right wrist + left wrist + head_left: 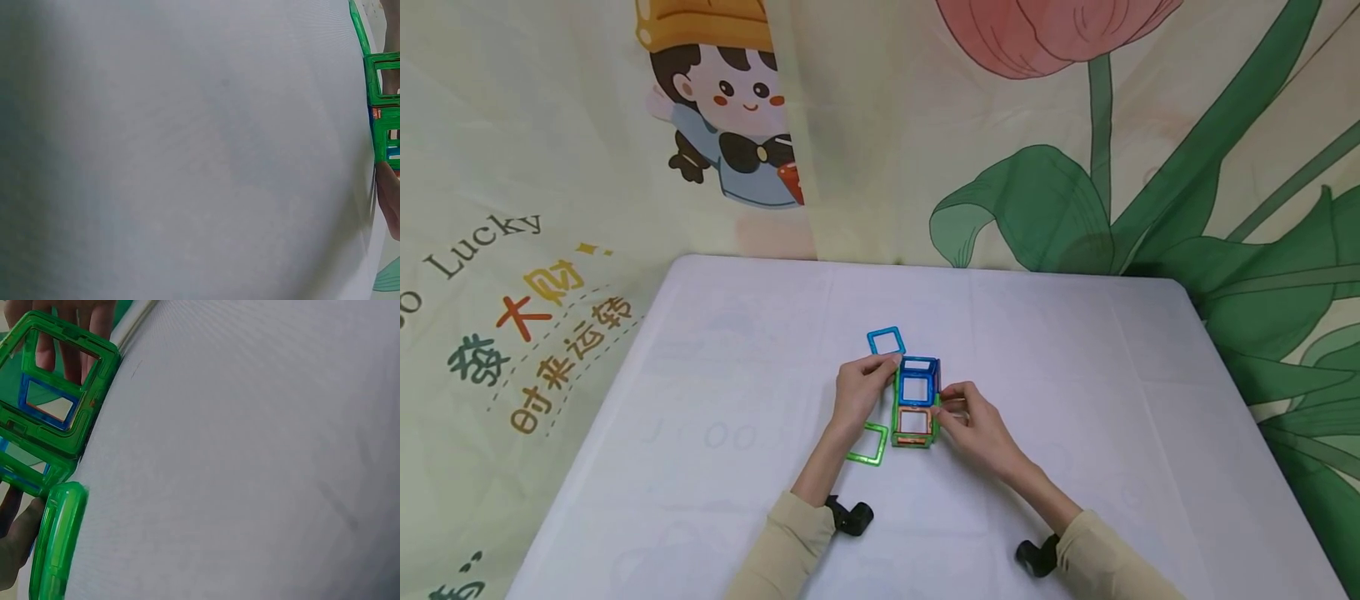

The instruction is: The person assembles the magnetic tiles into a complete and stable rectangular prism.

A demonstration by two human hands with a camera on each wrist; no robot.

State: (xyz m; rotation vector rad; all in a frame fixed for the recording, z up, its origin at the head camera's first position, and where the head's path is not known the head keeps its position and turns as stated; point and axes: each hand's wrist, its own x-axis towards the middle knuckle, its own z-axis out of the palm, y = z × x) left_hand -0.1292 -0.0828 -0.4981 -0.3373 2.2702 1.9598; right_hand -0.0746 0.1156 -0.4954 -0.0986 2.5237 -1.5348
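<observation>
In the head view a small block built of magnetic tiles (915,406) stands on the table, with blue square frames at the far half, orange ones nearer and green along the sides. My left hand (861,390) grips its far left corner, thumb and forefinger together there. My right hand (976,423) holds the right side with bent fingers. The left wrist view gives the block's green front (100,394) close up, with fingers of both hands beside it. The right wrist view catches only a green edge (379,128) of the block.
A loose blue square tile (886,341) lies just beyond the left hand. A loose green square tile (870,444) lies left of the block, partly behind the left wrist. The white table (1075,358) meets a printed cloth backdrop (865,167) at its far edge.
</observation>
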